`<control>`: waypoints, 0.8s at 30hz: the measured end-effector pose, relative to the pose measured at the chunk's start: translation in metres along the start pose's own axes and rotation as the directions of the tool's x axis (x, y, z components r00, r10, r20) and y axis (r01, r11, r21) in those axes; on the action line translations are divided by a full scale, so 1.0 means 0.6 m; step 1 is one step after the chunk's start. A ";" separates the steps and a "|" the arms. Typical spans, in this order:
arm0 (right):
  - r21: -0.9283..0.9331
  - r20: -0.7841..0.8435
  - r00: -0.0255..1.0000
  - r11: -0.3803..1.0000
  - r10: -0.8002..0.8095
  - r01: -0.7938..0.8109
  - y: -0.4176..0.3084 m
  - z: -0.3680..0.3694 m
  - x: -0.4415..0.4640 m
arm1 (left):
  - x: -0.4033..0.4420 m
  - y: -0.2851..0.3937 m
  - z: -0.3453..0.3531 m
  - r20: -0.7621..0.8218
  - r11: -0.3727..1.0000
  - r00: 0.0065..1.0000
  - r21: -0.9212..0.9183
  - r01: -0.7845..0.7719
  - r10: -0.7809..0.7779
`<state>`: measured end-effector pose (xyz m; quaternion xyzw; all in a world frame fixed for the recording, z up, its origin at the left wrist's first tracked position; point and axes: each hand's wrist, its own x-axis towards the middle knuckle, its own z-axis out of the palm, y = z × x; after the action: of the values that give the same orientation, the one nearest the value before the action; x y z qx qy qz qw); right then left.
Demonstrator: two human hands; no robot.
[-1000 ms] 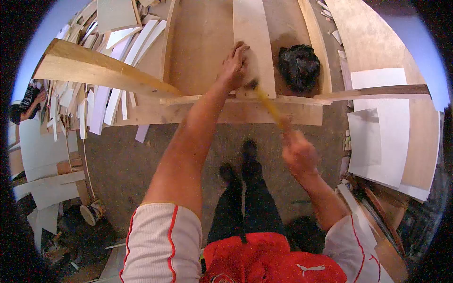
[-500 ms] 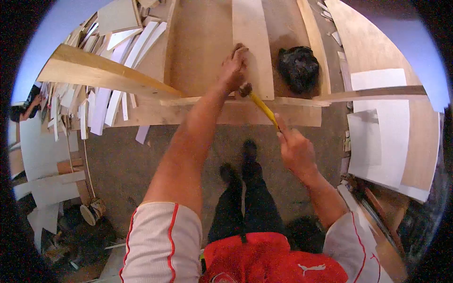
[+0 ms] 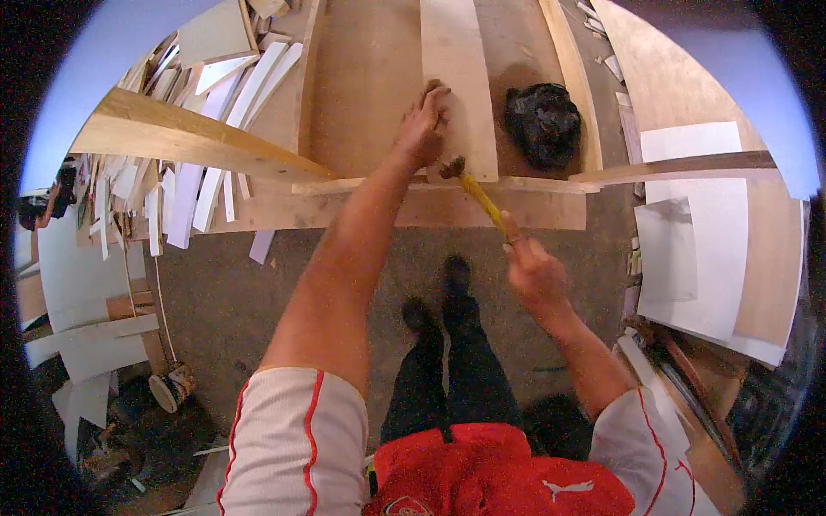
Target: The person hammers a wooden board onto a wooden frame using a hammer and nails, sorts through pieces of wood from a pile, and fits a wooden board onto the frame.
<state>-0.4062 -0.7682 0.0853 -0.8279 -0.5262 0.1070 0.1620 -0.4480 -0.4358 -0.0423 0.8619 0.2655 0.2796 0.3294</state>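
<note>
My right hand [image 3: 537, 272] is wrapped round the yellow handle of a hammer [image 3: 484, 201]. The hammer's dark head is close to the front edge of a wooden frame [image 3: 361, 186], just below my left hand [image 3: 422, 129]. That left hand lies over the left side of a pale board strip [image 3: 460, 77], which runs away from me inside the frame. Its fingers are bent and drawn together; what they grip, if anything, is hidden. To the right of the strip, a black plastic bag [image 3: 544, 125] sits on the frame's panel.
A wooden post [image 3: 189, 136] juts out at the left and a thinner bar [image 3: 680, 170] at the right. Scrap wood strips [image 3: 206, 193] pile up on the left. White sheets [image 3: 697, 258] lie at the right. Bottom left, a small bucket [image 3: 169, 391]; far left, another person's arm [image 3: 53, 202].
The hammer head has shifted slightly to the right and down, and my right hand has moved a little left. My left hand stays at nearly the same spot on the strip.
</note>
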 end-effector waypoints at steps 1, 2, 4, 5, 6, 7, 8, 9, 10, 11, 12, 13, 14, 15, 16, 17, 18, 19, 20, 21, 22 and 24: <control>-0.034 0.052 0.998 0.999 0.031 -0.029 -0.002 0.002 -0.002 | 0.001 -0.009 0.008 0.003 1.000 1.000 0.011 -0.011 0.011; -0.029 0.057 0.998 0.999 0.031 -0.029 -0.001 -0.005 0.003 | 0.008 -0.020 0.013 -0.004 0.999 1.000 0.027 -0.025 0.025; -0.015 0.081 0.996 0.999 0.031 -0.029 -0.012 -0.030 0.010 | 0.006 -0.006 -0.002 0.009 1.000 1.000 0.022 -0.014 0.014; -0.033 0.045 0.999 0.999 0.018 -0.017 -0.009 -0.024 0.005 | 0.006 0.003 -0.007 0.018 1.000 1.000 0.015 -0.013 0.012; -0.051 0.011 1.000 0.999 0.002 -0.001 -0.007 -0.016 0.001 | 0.007 0.008 -0.007 0.019 1.000 1.000 0.008 0.012 -0.012; -0.069 -0.019 1.000 0.998 -0.016 0.015 -0.006 -0.012 -0.003 | 0.004 0.012 -0.008 0.021 0.999 0.999 0.002 0.040 -0.040; -0.074 0.034 0.999 0.997 0.001 0.002 -0.003 -0.012 -0.005 | -0.001 0.018 -0.008 0.026 0.998 0.997 -0.004 0.068 -0.068; -0.081 0.087 0.996 0.997 0.023 -0.016 -0.013 -0.024 0.001 | -0.004 0.024 -0.010 0.037 0.998 0.998 0.011 0.060 -0.060; -0.089 0.130 0.991 0.996 0.036 -0.025 -0.020 -0.033 0.009 | -0.001 0.026 -0.016 0.039 0.998 0.998 0.031 0.045 -0.046; -0.074 0.107 0.994 0.997 0.032 -0.024 -0.022 -0.037 0.013 | 0.003 0.025 -0.024 0.036 0.998 0.999 0.055 0.033 -0.035; -0.058 0.091 0.995 0.998 0.037 -0.032 -0.025 -0.040 0.007 | 0.002 0.018 -0.021 0.041 0.998 0.998 0.043 0.041 -0.043; -0.045 0.073 0.996 0.998 0.041 -0.038 -0.025 -0.043 0.005 | 0.006 0.010 -0.015 0.043 0.998 0.998 0.030 0.047 -0.048; -0.072 0.127 0.990 0.996 0.067 -0.058 -0.024 -0.036 0.006 | 0.005 0.005 -0.008 0.047 0.998 0.997 0.015 0.054 -0.055; -0.101 0.181 0.979 0.992 0.097 -0.079 -0.022 -0.027 0.009 | 0.000 0.002 -0.004 0.049 0.999 0.998 0.010 0.038 -0.039; -0.129 0.225 0.966 0.987 0.128 -0.100 -0.021 -0.025 0.015 | 0.000 -0.002 -0.005 0.050 1.000 0.999 0.007 0.016 -0.016; -0.024 0.211 0.970 0.993 0.119 -0.117 -0.017 -0.031 0.020 | 0.006 -0.006 -0.008 0.046 1.000 0.999 0.006 -0.009 0.008; 0.083 0.195 0.975 0.989 0.104 -0.122 -0.018 -0.044 0.032 | 0.008 -0.003 -0.014 0.030 0.998 1.000 0.070 -0.003 0.000; 0.189 0.186 0.978 0.973 0.098 -0.134 -0.018 -0.056 0.032 | -0.003 0.010 -0.019 0.024 0.992 1.000 0.128 0.008 -0.012; 0.207 0.175 0.973 0.960 0.153 -0.188 -0.014 -0.060 0.032 | -0.003 0.012 -0.016 0.012 0.981 1.000 0.191 -0.018 0.016; 0.226 0.161 0.965 0.945 0.205 -0.238 -0.007 -0.059 0.035 | -0.003 0.012 -0.011 -0.001 0.966 0.999 0.255 -0.041 0.043; 0.249 0.149 0.955 0.925 0.254 -0.285 0.001 -0.057 0.037 | -0.007 0.005 -0.009 -0.012 0.939 0.995 0.331 -0.092 0.102; 0.295 -0.030 0.975 0.934 0.221 -0.202 0.033 -0.034 0.056 | 0.009 0.008 -0.013 0.039 0.955 0.997 0.291 0.057 -0.071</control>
<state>-0.3681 -0.7487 0.0964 -0.8498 -0.4072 0.1740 0.2858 -0.4482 -0.4323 -0.0326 0.8984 0.3231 0.2059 0.2149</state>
